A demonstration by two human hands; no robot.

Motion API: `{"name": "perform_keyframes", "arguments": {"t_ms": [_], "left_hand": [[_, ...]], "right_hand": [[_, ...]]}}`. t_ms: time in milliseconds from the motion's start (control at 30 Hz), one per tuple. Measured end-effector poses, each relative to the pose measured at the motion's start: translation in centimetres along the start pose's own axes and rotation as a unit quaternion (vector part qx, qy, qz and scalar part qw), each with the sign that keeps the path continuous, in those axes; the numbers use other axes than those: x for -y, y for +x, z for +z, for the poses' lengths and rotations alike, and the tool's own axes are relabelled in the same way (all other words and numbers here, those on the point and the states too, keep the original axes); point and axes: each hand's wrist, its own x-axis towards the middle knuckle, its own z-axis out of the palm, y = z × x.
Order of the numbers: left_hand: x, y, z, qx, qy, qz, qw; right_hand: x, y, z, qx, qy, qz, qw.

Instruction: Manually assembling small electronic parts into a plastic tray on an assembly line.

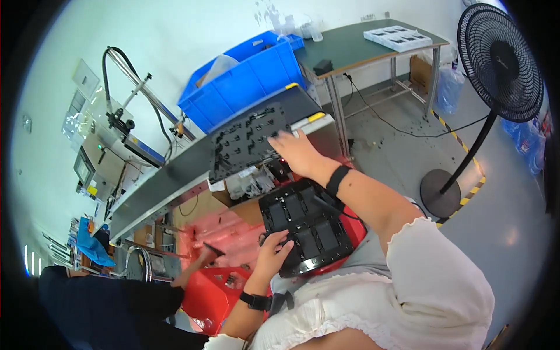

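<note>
On my lap rests a black tray (315, 230) with several rectangular compartments. My left hand (273, 252) is closed at its left side, thumb and index finger over the rim, the other fingers curled by the edge. Beyond it, my right hand (294, 153) reaches over the right side of a flat black panel (242, 143) that carries several small black parts. Its fingers are stretched out and slightly blurred, and I see nothing held in them. The panel lies on a long metal-edged bench (186, 166).
A large blue bin (245, 81) stands behind the panel. Red crates (219, 297) sit low beside my lap. At the left a co-worker's arm (192, 268) reaches toward them. A black standing fan (500, 64) and a green-topped table (350, 44) are at the right.
</note>
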Motion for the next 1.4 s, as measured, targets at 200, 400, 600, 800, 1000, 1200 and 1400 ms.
{"name": "perform_keyframes", "arguments": {"t_ms": [200,400,600,800,1000,1200,1400], "left_hand": [[-1.7,-0.1,-3.2,-0.160,-0.347,-0.151,0.912],[2.0,0.6,-3.2,-0.091,0.009,-0.200,0.975],[6.7,2.0,-1.7,-0.108,0.244,-0.184,0.946],[6.7,4.1,-2.2,-0.020,0.076,-0.260,0.962],[3.8,3.6,-1.6,-0.053,0.130,-0.255,0.957],[-4.7,4.9,-5.7,-0.319,-0.076,-0.065,0.942],[-13.5,8.3,-8.5,-0.439,-0.229,0.132,0.859]], "right_hand": [[12.8,-6.7,-7.5,0.153,0.122,-0.119,0.973],[12.8,-12.5,-5.8,0.310,0.136,-0.169,0.925],[8.4,-17.0,-4.2,0.395,0.031,0.047,0.917],[7.6,-17.1,-3.9,0.320,0.069,0.107,0.939],[6.0,-16.1,-3.8,0.356,0.144,0.116,0.916],[9.0,-14.9,-7.8,0.264,0.482,0.115,0.828],[14.7,-8.8,-10.8,0.370,0.764,0.179,0.497]]}}
